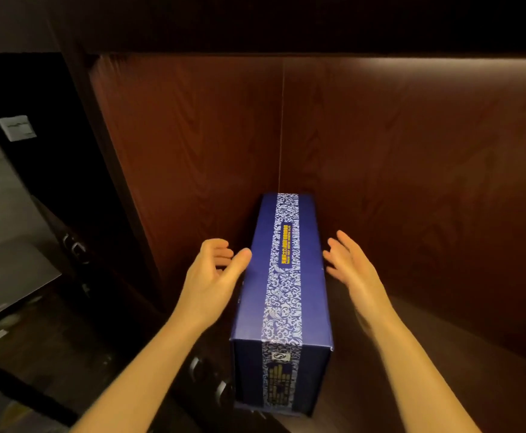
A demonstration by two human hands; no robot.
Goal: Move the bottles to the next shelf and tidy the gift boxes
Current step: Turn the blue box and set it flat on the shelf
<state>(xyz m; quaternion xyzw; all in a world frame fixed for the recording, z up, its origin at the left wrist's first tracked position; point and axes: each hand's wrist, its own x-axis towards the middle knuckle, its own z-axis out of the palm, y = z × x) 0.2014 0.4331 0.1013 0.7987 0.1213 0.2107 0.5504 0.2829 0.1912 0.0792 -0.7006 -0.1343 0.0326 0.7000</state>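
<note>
Flanking the blue gift box [286, 276] lying lengthwise on the shelf [396, 354], left hand [215, 276] at nine o'clock and right hand [352, 270] at three o'clock hang spread, gripping nothing. Bottles unseen; tidying seems unfinished.

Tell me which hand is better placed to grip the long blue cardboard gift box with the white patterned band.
Probably the left hand: it is cupped at the left edge of the long blue gift box, thumb by the top. The right hand is flat and blurred.
</note>
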